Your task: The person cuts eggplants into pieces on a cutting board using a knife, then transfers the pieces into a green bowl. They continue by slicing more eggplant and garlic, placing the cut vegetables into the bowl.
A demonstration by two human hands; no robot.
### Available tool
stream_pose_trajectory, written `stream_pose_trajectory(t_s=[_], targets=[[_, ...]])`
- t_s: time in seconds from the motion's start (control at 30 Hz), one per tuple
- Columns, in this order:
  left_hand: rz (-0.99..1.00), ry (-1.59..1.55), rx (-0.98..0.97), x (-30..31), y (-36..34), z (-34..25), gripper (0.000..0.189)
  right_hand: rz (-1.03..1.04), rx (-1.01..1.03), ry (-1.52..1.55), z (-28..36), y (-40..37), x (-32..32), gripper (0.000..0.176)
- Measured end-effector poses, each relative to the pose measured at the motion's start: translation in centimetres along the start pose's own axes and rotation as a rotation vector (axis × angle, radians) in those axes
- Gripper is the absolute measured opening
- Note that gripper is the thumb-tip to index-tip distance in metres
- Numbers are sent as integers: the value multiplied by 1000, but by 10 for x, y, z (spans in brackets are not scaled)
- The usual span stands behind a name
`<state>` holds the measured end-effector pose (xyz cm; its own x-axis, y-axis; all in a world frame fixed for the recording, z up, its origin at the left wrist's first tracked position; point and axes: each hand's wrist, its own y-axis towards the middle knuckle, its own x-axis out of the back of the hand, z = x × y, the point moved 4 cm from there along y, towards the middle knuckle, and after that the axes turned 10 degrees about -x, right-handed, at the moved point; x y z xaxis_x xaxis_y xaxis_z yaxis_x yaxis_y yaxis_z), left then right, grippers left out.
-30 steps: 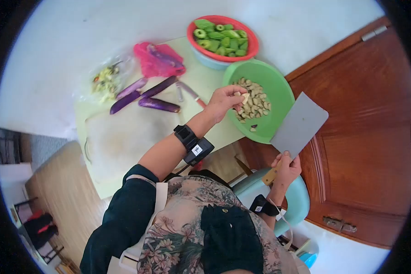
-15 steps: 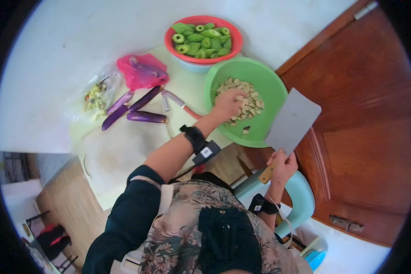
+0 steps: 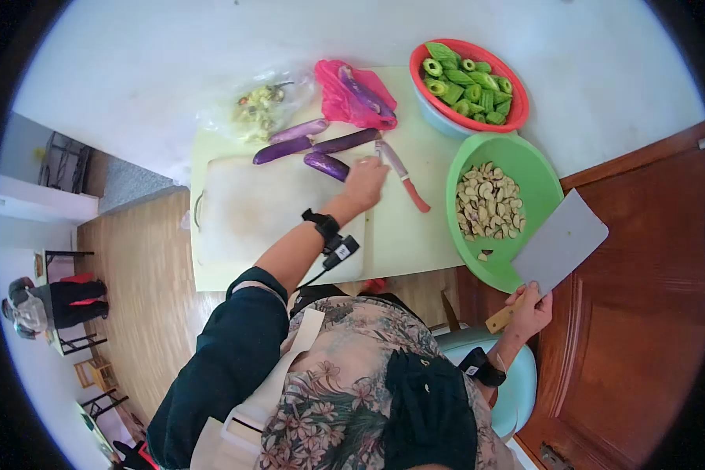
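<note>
My left hand (image 3: 366, 182) is over the right end of a short purple eggplant (image 3: 326, 165), its fingers curled down and closed around that end, which they hide. Just above the fingertips lies a small peeler (image 3: 380, 149), and beside it a red-handled knife (image 3: 407, 182). In my right hand (image 3: 531, 308) is a cleaver (image 3: 561, 240), gripped by its wooden handle, with its broad blade over the rim of a green basin (image 3: 491, 270). Sliced eggplant pieces (image 3: 489, 202) lie heaped in the basin. More whole eggplants (image 3: 346, 141) rest behind my left hand.
A white cutting board (image 3: 258, 211) covers the table's left part. Behind are a pink bag (image 3: 345, 102) with an eggplant, a clear bag of scraps (image 3: 262, 110), and a red basket (image 3: 523, 106) of cut green gourd. A wooden door (image 3: 634, 298) stands close on the right.
My left hand has left the slices in the basin and moved left to the whole eggplant. My right hand still holds the cleaver by the basin. The view has turned and shifted left.
</note>
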<state>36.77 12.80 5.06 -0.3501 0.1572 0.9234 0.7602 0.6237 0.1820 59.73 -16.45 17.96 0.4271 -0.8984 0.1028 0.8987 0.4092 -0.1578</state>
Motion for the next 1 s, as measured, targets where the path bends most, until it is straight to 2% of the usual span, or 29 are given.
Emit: stream_pose_trajectory(t_s=[0.03,0.1,0.23,0.3,0.4,0.43,0.5,0.57,0.63,0.67,0.73,0.8,0.83,0.9,0.97,1.0], targets=[[-2,1,10,2,-14,13,36,25,1,27,2,-1,-5,9],[1,278,-25,7,-37,30,36,44,-7,-1,2,-1,-12,9],[44,235,4,14,-47,50,34,106,5,-48,0,-11,-30,9],[169,288,76,20,-52,54,34,135,13,-46,4,-21,-40,9],[186,216,174,41,-79,57,37,166,1,-65,6,-33,-52,8],[184,215,177,44,-93,60,37,165,-17,-85,5,-38,-56,8],[43,59,269,56,-125,72,33,215,26,-115,5,-48,-64,8],[24,66,290,65,-155,81,37,277,68,-146,1,-60,-76,8],[3,72,307,78,-178,86,41,349,205,-85,1,-75,-94,6],[51,132,258,82,-187,86,36,354,205,-90,0,-84,-103,6],[95,189,216,87,-200,91,32,280,454,-102,10,-106,-124,5],[106,159,-87,90,-213,90,31,315,428,-99,6,-113,-144,5],[105,157,-82,92,-218,95,31,339,404,-97,4,-115,-155,5],[149,91,-267,94,-226,95,25,384,392,-155,0,-119,-176,4],[164,120,-300,97,-238,103,23,477,227,-101,0,-136,-196,6],[166,69,-350,99,-247,108,21,533,227,-133,-3,-145,-201,8]])
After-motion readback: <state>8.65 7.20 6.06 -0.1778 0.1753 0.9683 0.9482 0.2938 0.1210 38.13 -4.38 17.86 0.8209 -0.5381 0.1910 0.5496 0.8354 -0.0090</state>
